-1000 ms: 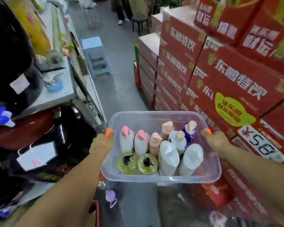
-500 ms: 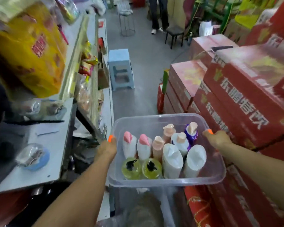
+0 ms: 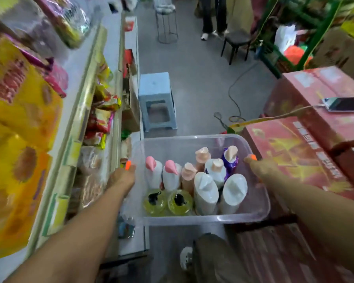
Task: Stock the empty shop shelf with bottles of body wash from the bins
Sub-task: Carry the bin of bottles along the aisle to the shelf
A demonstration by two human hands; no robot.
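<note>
I have the clear plastic bin (image 3: 200,218) held out in front of me above the aisle floor, carrying a cluster of upright pump bottles (image 3: 205,190): white ones with pink and peach caps, two yellow ones with black pumps at the bin's near wall, a purple one at its far right. I judge the load fairly heavy, the thin walls flexible and slick, and the bottles free to topple if I tilt it. My left hand (image 3: 122,177) grips the bin's left rim, thumb on top; my right hand (image 3: 261,167) grips the right rim the same way, fingers hidden underneath. Holding both sides near the middle seems soundest. Left of the bin run stocked snack shelves (image 3: 74,127); right of it sit stacked red cartons (image 3: 294,152); beyond it stands a blue stool (image 3: 156,101).
</note>
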